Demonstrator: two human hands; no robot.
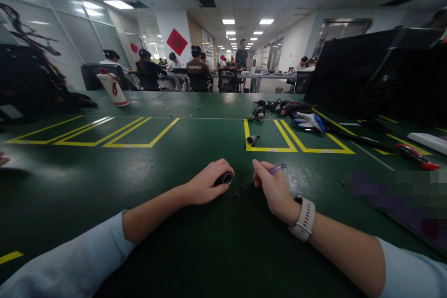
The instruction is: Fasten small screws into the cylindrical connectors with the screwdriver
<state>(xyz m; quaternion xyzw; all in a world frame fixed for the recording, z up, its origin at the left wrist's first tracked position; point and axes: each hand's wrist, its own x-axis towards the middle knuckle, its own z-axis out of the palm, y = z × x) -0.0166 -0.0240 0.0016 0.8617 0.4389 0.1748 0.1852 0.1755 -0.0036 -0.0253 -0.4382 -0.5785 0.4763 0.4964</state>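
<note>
My left hand (207, 181) rests on the green table, its fingers curled round a small black cylindrical part (225, 179) with a round opening facing right. My right hand (274, 188), with a white watch at the wrist, pinches a small screwdriver with a purple handle (270, 171). Its thin shaft slants down and left, and the tip lies on the table just right of the black part. The two hands are a short way apart.
A small metal cylinder (252, 139) lies in a yellow-taped box ahead. Several black parts (275, 107), a blue-white cloth (309, 121) and a red-handled tool (415, 156) lie at right. A white bottle (113, 87) stands at far left. Black monitors (377, 74) stand at right. People sit at desks behind.
</note>
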